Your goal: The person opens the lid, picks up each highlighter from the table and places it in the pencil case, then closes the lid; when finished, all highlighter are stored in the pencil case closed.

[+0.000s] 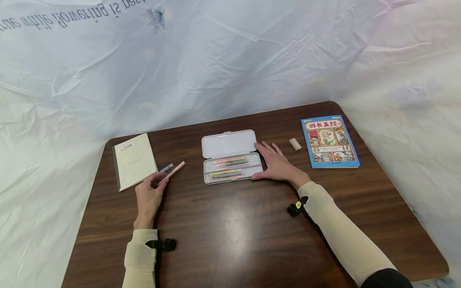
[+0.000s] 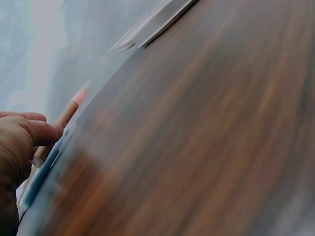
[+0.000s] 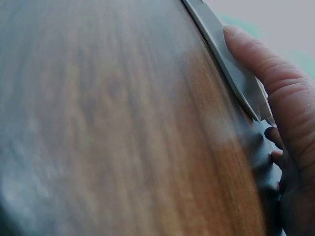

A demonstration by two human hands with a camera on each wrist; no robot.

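Note:
My left hand (image 1: 149,196) pinches a pale orange pen (image 1: 173,171) with clear ends between thumb and fingers, in front of the notebook. The pen (image 2: 67,113) slants away from the fingertips in the left wrist view. A blue pen (image 1: 166,168) lies just behind it, beside the notebook. My right hand (image 1: 276,164) spreads its fingers along the right end of an open white pencil case (image 1: 227,145), its thumb (image 3: 251,54) against the near corner. Several colored pens (image 1: 227,173) lie in the case's lower half, and its lid leans back.
A cream notebook (image 1: 136,161) lies at the table's left. A small beige eraser-like block (image 1: 295,144) sits behind my right hand, and a blue-bordered book (image 1: 330,142) lies farther right. White sheeting (image 1: 230,68) hangs behind the brown table (image 1: 230,232).

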